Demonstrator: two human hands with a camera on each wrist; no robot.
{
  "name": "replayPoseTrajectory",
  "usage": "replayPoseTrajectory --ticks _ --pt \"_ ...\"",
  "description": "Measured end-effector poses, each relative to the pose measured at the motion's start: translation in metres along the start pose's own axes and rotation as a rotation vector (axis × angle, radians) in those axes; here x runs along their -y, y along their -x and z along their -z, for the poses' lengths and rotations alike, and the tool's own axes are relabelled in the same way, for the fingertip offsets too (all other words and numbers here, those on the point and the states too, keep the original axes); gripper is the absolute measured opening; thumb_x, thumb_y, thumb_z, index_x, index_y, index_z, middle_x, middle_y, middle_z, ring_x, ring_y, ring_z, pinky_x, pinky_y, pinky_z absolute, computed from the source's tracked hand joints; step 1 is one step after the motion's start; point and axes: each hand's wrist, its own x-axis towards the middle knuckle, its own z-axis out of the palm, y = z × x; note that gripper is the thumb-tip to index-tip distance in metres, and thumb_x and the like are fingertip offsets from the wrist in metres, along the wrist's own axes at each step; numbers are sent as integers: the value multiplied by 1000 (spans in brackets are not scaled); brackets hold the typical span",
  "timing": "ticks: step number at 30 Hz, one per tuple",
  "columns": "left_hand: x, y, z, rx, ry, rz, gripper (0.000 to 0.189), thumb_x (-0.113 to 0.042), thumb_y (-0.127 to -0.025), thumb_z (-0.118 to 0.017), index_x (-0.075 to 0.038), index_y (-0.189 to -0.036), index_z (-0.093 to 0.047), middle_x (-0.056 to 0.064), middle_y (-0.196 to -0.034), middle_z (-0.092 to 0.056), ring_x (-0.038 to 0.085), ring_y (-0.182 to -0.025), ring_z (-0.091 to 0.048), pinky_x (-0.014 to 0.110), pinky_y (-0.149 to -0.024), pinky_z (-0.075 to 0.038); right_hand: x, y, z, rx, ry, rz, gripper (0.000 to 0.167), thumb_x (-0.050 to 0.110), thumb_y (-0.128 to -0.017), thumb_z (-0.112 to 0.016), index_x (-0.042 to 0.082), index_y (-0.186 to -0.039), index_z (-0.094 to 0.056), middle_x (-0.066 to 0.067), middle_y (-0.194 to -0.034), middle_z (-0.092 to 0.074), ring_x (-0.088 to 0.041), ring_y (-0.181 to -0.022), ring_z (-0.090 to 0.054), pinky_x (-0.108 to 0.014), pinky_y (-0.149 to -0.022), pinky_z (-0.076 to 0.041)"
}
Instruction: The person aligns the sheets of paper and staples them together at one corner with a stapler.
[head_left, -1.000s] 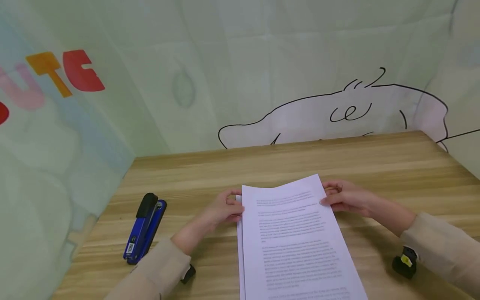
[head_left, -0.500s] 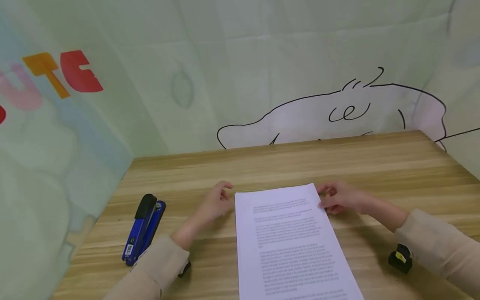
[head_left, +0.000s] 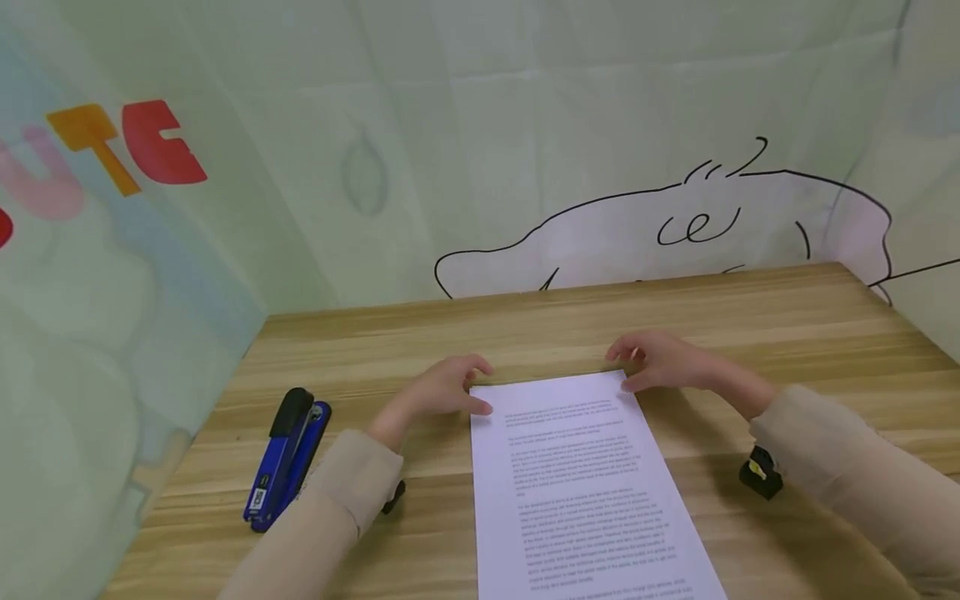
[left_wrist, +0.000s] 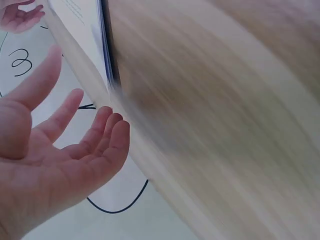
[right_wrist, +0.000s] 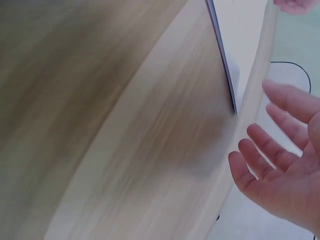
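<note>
A stack of printed paper [head_left: 570,492] lies on the wooden table in the head view, its edges lined up. At its far left corner is my left hand [head_left: 442,387], thumb over the corner and fingers apart. My right hand [head_left: 663,360] is at the far right corner, thumb near the edge and fingers loosely bent beyond it. In the left wrist view, the left hand [left_wrist: 70,150] has spread, relaxed fingers close to the corner of the stack [left_wrist: 92,45]. The right wrist view shows the right hand [right_wrist: 280,155] likewise, with nothing between thumb and fingers.
A blue and black stapler [head_left: 288,458] lies left of the paper, beyond the left sleeve [head_left: 337,492]. Behind the table [head_left: 375,342] hangs a printed cloth [head_left: 480,150] with drawings and letters, which also runs along the left side.
The raised top sheet has come down flat and even with the stack. My left hand let go, moved off, then came back to the far left corner. The right hand released and shifted to the far edge.
</note>
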Motion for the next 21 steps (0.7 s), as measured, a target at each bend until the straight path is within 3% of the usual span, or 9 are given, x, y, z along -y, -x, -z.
replayPoseTrajectory --ticks 6,9,13,16,21 --pt "-3 -9 -4 35 -113 -61 52 -17 -72 -81 -1 -115 -56 17 -112 -60 28 -104 -53 41 -92 -41 4 -18 -10 69 63 106 40 13 -73 -79 1 -107 -61 -6 -96 -59 -23 -87 -50 -38 -80 -42" --pt "-3 -13 -7 33 -151 -56 52 -16 -69 -83 -1 -111 -56 15 -109 -59 28 -102 -52 40 -91 -41 3 -24 -14 83 89 87 43 15 -71 -81 3 -106 -59 -6 -90 -54 -22 -83 -47 -35 -76 -40" --pt "-2 -18 -9 21 -181 -30 51 -14 -65 -85 -3 -106 -55 10 -95 -55 22 -88 -48 34 -81 -41 5 -30 -17 99 101 27 45 16 -69 -82 4 -104 -58 -7 -85 -50 -21 -80 -45 -32 -72 -38" --pt "-1 -20 -10 25 -162 -10 50 -12 -65 -85 -4 -103 -53 6 -88 -52 19 -79 -45 30 -73 -39 7 -32 -16 121 77 -4 46 13 -68 -82 4 -104 -56 -8 -80 -49 -20 -76 -45 -30 -68 -36" --pt "-2 -23 -10 35 -170 10 44 -11 -64 -86 -4 -93 -54 2 -85 -54 16 -76 -46 27 -71 -39 9 -35 -14 151 29 -9 45 8 -66 -82 3 -100 -54 -7 -75 -48 -18 -70 -44 -28 -65 -35"
